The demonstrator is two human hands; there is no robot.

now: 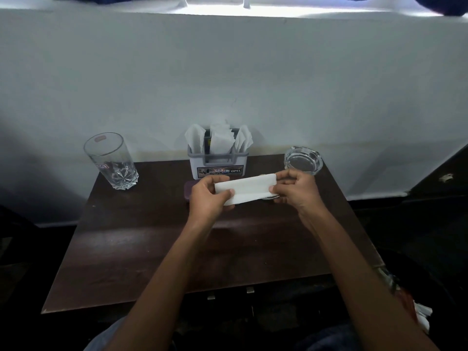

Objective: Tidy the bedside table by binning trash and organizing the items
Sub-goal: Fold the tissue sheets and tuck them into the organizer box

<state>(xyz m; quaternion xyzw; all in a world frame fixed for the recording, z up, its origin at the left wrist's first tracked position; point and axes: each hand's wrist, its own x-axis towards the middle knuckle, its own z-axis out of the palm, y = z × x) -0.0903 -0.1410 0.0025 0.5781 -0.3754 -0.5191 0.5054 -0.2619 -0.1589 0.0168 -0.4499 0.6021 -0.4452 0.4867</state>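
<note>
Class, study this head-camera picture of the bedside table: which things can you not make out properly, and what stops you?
Head view:
- Dark flat object under the left hand: mostly hidden by hand and tissue.
- Small item below the right hand: covered, unidentifiable.
- Dark thing in the napkin holder: masked by napkins.
- Objects at right edge: blurred, dark.

- Table [141, 249]: dark brown, with a faint wood grain.
- Napkin [247, 187]: plain white.
- Holder [218, 163]: pale grey body, darker grey rim, a printed label with "OPEL" in white letters.
- Napkins in the holder [219, 140]: white.
- Glass [111, 160]: clear, with a star-cut base.
- Ashtray [303, 158]: clear glass.
- Wall [228, 77]: pale grey-white.
</note>
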